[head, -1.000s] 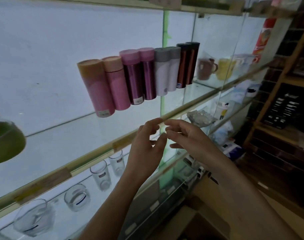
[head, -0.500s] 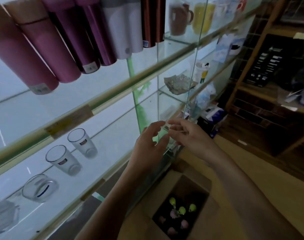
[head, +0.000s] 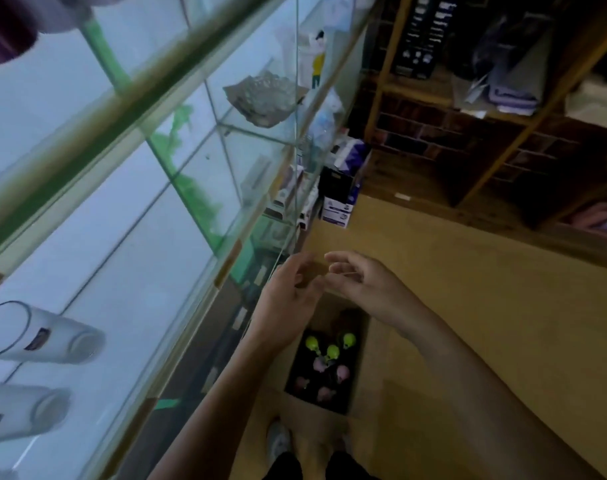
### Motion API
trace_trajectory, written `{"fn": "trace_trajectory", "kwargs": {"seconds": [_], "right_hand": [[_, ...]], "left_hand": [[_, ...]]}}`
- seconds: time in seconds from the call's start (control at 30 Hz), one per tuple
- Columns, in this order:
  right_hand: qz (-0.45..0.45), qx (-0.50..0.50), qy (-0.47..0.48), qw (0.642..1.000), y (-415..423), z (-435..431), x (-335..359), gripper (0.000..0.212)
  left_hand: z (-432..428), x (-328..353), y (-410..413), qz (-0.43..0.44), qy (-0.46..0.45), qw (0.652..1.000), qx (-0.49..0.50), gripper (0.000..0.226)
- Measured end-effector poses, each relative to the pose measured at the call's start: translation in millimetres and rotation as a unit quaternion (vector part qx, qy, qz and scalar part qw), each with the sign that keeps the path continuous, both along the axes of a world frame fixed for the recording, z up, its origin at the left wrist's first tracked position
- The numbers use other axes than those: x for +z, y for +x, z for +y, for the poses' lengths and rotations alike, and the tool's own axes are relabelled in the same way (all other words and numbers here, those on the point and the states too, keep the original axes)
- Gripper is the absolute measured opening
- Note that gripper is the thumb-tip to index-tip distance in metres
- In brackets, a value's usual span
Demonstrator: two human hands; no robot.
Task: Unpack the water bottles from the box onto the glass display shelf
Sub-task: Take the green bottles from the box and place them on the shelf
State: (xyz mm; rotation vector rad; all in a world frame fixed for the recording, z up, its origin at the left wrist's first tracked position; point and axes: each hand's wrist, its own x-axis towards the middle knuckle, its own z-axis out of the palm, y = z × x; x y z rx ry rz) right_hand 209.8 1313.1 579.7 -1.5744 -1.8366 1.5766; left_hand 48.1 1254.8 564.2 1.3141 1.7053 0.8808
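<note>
- Shop interior, seen from head height looking steeply down: a glass display cabinet fills the left, a tan floor lies on the right, and a wooden shelving unit stands against the far right wall.
- The glass display shelf runs diagonally across the upper left, edged with a greenish rail. Tan label strips sit on the shelf edges; their writing is too blurred to read.
- At the top left corner, the base of a dark purple bottle shows on that shelf.
- On a lower shelf at the left are two clear drinking glasses, each with a small dark label that cannot be read.
- A crumpled-looking clear glass dish rests on a shelf further along the cabinet.
- Small white and purple cartons are stacked on the floor at the far end of the cabinet. Their print is illegible, as is the white print on the black boxes on the wooden unit.
- An open cardboard box sits on the floor just beside the cabinet, directly in front of the person's shoes.
- Water bottles stand upright inside the box: three with bright green caps at the far end, and several with pink caps nearer.
- Both hands hover in the air above the box, empty.
- The left hand has loosely curled fingers, gripping nothing.
- The right hand is likewise relaxed, its fingertips very close to the left hand's; whether they touch cannot be told.
</note>
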Motion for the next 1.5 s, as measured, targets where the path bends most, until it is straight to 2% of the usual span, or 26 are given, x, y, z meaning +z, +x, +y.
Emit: {"fn": "trace_trajectory", "kwargs": {"seconds": [0.2,0.37,0.6,0.8,1.1,1.3,1.5], "right_hand": [[-0.018,-0.051,-0.037,0.998,7.8,-12.5,-39.1,0.042],[-0.037,-0.077,-0.065,0.994,23.2,-17.9,-87.5,0.038],[-0.048,-0.093,-0.090,0.990,51.9,-13.5,-166.9,0.044],[-0.043,-0.112,-0.122,0.985,75.8,-11.1,-273.6,0.046],[-0.057,-0.121,-0.132,0.982,97.7,-2.8,-447.3,0.046],[-0.084,-0.103,-0.118,0.984,103.3,11.2,-560.2,0.047],[-0.131,-0.058,-0.096,0.985,109.8,33.1,-636.9,0.048]], "left_hand": [[7.2,-45.2,-4.0,-0.009,-0.046,0.997,-0.065,0.048],[9.8,-90.5,12.7,-0.047,-0.085,0.989,-0.109,0.030],[19.3,-181.0,34.2,-0.041,-0.147,0.982,-0.110,0.050],[27.3,-294.6,55.1,-0.033,-0.190,0.976,-0.104,0.051],[31.8,-463.9,80.3,-0.021,-0.196,0.972,-0.130,0.051],[48.3,-572.8,84.4,-0.007,-0.188,0.969,-0.161,0.053],[69.9,-647.3,85.5,0.033,-0.149,0.968,-0.201,0.057]]}}
